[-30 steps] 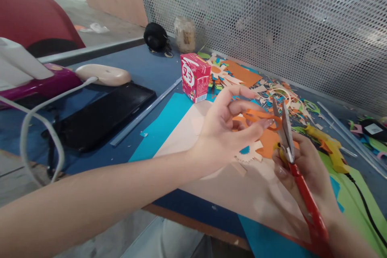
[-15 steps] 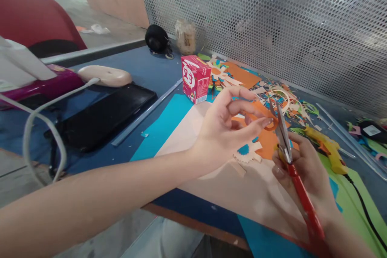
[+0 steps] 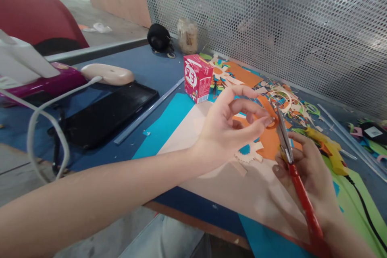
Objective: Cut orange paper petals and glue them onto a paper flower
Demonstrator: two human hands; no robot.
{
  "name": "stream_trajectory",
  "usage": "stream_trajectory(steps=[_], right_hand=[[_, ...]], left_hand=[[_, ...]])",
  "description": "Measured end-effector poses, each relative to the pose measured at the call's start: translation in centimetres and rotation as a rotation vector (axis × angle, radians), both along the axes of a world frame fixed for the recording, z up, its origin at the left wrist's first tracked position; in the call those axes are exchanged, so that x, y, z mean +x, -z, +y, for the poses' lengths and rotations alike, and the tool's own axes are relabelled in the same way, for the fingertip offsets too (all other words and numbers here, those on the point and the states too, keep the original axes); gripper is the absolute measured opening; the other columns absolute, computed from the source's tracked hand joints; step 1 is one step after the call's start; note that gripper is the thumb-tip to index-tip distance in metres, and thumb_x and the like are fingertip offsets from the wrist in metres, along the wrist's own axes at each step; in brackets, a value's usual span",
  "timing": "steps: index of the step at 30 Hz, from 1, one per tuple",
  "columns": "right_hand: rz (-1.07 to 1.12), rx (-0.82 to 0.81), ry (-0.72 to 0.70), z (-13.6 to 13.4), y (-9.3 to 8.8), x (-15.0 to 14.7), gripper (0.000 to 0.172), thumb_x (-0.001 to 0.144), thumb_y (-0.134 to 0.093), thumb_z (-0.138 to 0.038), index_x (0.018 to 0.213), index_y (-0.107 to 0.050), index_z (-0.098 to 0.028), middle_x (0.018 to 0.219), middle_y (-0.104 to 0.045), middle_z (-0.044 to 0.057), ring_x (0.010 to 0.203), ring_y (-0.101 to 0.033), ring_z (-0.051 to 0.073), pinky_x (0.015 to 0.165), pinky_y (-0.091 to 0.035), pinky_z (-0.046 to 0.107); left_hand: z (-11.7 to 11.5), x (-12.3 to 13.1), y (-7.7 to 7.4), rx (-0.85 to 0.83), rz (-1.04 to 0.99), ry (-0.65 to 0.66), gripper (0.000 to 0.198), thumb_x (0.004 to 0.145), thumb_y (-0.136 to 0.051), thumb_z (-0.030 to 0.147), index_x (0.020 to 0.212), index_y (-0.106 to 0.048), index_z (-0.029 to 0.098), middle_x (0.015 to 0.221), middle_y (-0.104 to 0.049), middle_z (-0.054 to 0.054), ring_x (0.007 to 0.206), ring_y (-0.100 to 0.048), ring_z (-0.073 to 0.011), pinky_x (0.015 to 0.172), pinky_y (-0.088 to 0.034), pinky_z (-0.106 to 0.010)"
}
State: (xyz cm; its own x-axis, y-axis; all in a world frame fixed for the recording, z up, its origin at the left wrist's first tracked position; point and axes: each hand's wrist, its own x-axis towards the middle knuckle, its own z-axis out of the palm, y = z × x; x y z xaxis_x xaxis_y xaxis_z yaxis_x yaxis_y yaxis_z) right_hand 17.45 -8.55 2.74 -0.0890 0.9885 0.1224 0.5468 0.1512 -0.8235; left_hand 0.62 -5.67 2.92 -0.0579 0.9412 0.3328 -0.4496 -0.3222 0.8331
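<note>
Above the cream sheet [image 3: 229, 197], the left hand [image 3: 228, 123] pinches an orange strip [image 3: 266, 106]; the right hand [image 3: 314, 177] grips the scissors [image 3: 299, 183], blades [image 3: 283, 133] close beside the strip. Contact between them cannot be confirmed. Step in hand: apparently, trimming the strip. The next cut calls for a steady left grip and blades aligned clear of the fingertips.

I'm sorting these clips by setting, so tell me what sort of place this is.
Probably a papercraft work area, judging by the coloured paper scraps, yellow hot-glue gun and red-handled scissors in the right hand.
</note>
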Motion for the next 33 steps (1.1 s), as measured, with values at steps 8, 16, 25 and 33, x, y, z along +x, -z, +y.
stream_trajectory(steps=[8, 16, 25, 33], right_hand=[[0.002, -0.002, 0.005, -0.08, -0.1, -0.27, 0.045, 0.069, -0.063, -0.038, 0.11, -0.044, -0.031, 0.062, -0.051, -0.008, 0.048, -0.044, 0.011, 0.041, -0.028, 0.022], [-0.011, -0.003, 0.016, -0.24, -0.08, -0.42, 0.042, 0.069, -0.061, -0.038, 0.108, -0.045, -0.034, 0.064, -0.051, -0.008, 0.049, -0.045, 0.012, 0.043, -0.027, 0.023], [-0.01, 0.007, 0.003, -0.17, 0.03, -0.1, 0.044, 0.069, -0.063, -0.036, 0.109, -0.046, -0.032, 0.063, -0.052, -0.006, 0.049, -0.046, 0.012, 0.041, -0.028, 0.023], [0.026, -0.027, -0.037, -0.04, -0.25, 0.03, 0.047, 0.068, -0.067, -0.032, 0.11, -0.045, -0.03, 0.062, -0.052, -0.007, 0.046, -0.043, 0.011, 0.041, -0.03, 0.022]], left_hand=[[0.12, -0.05, -0.06, -0.005, -0.022, -0.01, 0.035, 0.068, -0.068, 0.008, 0.093, -0.047, 0.02, 0.07, -0.059, 0.005, 0.062, -0.057, -0.0072, 0.05, -0.044, -0.017], [0.22, -0.02, -0.06, -0.019, -0.061, 0.022, 0.034, 0.069, -0.068, 0.009, 0.094, -0.048, 0.019, 0.068, -0.061, 0.005, 0.06, -0.057, -0.0067, 0.048, -0.043, -0.017], [0.44, -0.2, 0.18, 0.001, 0.01, -0.019, 0.035, 0.069, -0.069, 0.013, 0.098, -0.051, 0.02, 0.073, -0.064, 0.003, 0.065, -0.06, -0.0081, 0.054, -0.048, -0.018], [0.35, -0.41, -0.2, -0.038, -0.026, 0.037, 0.034, 0.067, -0.069, 0.011, 0.094, -0.05, 0.02, 0.069, -0.062, 0.003, 0.061, -0.059, -0.0086, 0.052, -0.048, -0.02]])
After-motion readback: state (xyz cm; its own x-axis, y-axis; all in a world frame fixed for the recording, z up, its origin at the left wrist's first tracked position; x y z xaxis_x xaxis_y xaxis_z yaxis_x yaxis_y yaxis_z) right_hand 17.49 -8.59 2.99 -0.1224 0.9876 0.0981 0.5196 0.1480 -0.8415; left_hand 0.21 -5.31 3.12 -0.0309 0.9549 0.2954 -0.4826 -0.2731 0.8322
